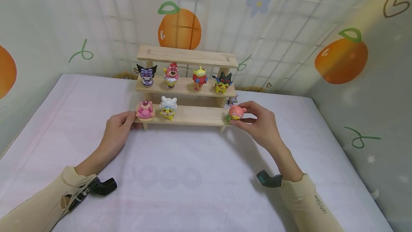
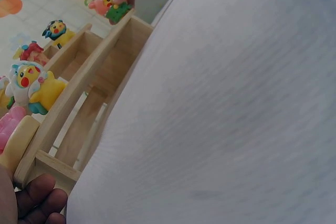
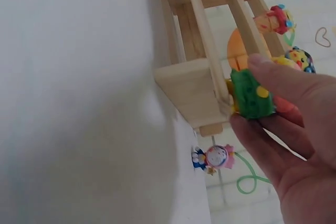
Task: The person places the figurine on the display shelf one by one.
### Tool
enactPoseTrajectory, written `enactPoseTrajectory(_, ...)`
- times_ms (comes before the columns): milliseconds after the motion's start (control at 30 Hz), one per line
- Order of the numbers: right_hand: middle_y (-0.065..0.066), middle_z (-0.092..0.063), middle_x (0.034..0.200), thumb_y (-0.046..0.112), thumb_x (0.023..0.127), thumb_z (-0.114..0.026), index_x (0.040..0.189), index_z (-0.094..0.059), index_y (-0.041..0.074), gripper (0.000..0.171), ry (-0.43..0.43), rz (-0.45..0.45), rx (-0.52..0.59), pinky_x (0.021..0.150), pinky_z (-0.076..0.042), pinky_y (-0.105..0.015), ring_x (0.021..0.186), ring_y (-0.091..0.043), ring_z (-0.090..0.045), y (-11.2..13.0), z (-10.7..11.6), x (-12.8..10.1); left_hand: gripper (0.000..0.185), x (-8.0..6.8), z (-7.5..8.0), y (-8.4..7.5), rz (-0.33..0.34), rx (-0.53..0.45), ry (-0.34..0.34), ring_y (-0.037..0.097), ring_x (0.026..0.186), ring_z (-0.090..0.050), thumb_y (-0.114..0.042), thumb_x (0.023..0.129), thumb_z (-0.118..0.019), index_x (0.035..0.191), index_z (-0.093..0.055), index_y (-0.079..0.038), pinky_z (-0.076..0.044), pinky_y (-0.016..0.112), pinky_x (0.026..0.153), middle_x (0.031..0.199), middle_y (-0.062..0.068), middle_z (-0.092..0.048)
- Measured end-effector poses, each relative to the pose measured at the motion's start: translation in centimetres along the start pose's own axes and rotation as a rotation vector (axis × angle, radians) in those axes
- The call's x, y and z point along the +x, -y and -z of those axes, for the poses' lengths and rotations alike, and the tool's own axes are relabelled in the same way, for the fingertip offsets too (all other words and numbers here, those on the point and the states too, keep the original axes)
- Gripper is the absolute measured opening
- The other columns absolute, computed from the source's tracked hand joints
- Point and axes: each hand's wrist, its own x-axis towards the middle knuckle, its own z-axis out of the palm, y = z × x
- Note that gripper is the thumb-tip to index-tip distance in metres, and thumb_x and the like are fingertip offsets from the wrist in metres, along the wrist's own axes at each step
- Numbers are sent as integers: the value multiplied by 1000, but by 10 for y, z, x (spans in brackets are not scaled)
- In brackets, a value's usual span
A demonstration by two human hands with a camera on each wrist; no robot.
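A three-tier wooden display shelf [image 1: 190, 115] stands on the white-covered table. At the right end of its bottom tier, my right hand [image 1: 262, 124] pinches a figurine [image 1: 236, 112] with a pink hood, yellow face and green body. The right wrist view shows its green back [image 3: 252, 94] between thumb and fingers, right at the board's end. My left hand [image 1: 119, 128] grips the shelf's left end, thumb beside a pink bear figurine [image 1: 145, 109] and fingers [image 2: 39, 198] curled below the board. Next to the bear stands a white-hooded yellow figurine [image 1: 168, 108].
On the middle tier stand a black-eared purple figurine [image 1: 147, 75], a pink bear with a red top [image 1: 171, 75], a red-suited figurine [image 1: 200, 78] and a black-hooded yellow one [image 1: 222, 82]. A small figurine [image 1: 232, 100] stands on the table behind the shelf's right end. A patterned curtain [image 1: 219, 20] hangs behind.
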Motion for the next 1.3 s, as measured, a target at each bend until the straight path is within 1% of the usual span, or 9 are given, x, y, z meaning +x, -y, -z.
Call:
enactPoseTrajectory(100, -9, -73, 117, 6, 80, -92, 120, -71, 5, 45, -21, -9, 27, 85, -60, -24, 101, -4, -69, 1, -4, 1, 48, 0, 0, -1, 1, 1, -1, 25, 98, -63, -32, 114, -41, 124, -73, 2, -49, 18, 81, 102, 19, -76)
enactPoseTrajectory(200, -11, -73, 118, 7, 80, -92, 120, -71, 4, 45, -32, -24, 42, 89, -59, -25, 102, -5, -68, 2, -10, 2, 49, 0, 0, 0, 2, 1, 1, 25, 98, -63, -32, 114, -41, 124, -73, 3, -49, 18, 81, 102, 19, -76)
enactPoseTrajectory(333, -12, -74, 118, 7, 80, -92, 121, -71, 2, 47, -40, -28, 69, 91, -58, -26, 102, -12, -70, 5, -18, 5, 49, 1, 0, 0, -1, 3, 1, 26, 98, -63, -33, 114, -40, 123, -73, 3, -49, 18, 80, 102, 20, -76)
enactPoseTrajectory(467, -13, -73, 122, 8, 81, -92, 124, -70, 2, 49, -30, -37, 88, 93, -58, -30, 107, -21, -71, 9, -27, 8, 50, 1, -1, -1, 2, 2, 1, 26, 98, -64, -34, 114, -40, 122, -73, 3, -49, 18, 80, 102, 20, -76)
enactPoseTrajectory(633, -13, -72, 125, 9, 82, -91, 126, -69, 3, 50, -1, -59, 102, 94, -59, -35, 112, -26, -71, 15, -37, 10, 50, 0, 1, 0, 0, 10, -5, 26, 98, -63, -34, 114, -40, 122, -73, 3, -49, 19, 81, 102, 20, -75)
enactPoseTrajectory(800, -12, -74, 123, 10, 83, -90, 126, -69, 3, 48, 21, -69, 126, 93, -60, -36, 112, -24, -71, 24, -49, 16, 50, -1, 2, 2, -10, 13, -15, 25, 96, -63, -34, 114, -41, 120, -74, 2, -49, 19, 80, 101, 19, -75)
enactPoseTrajectory(967, -10, -75, 120, 13, 83, -91, 123, -70, 4, 46, 33, -40, 164, 95, -59, -37, 111, -22, -71, 32, -62, 21, 49, -1, 1, 2, -13, 12, -20, 23, 94, -62, -34, 114, -41, 117, -75, 2, -49, 19, 79, 98, 19, -76)
enactPoseTrajectory(1133, -10, -77, 117, 15, 83, -92, 121, -71, 5, 45, 39, -11, 165, 96, -59, -41, 110, -22, -72, 38, -74, 26, 49, -1, 1, 1, -12, 11, -20, 23, 94, -62, -34, 114, -41, 117, -75, 2, -49, 19, 79, 99, 18, -76)
enactPoseTrajectory(1300, -10, -76, 119, 15, 85, -90, 122, -70, 4, 44, 57, -7, 189, 96, -59, -36, 111, -21, -72, 43, -82, 28, 50, -1, 0, -1, -17, 8, -17, 24, 94, -63, -34, 114, -41, 116, -75, 2, -49, 19, 78, 99, 19, -76)
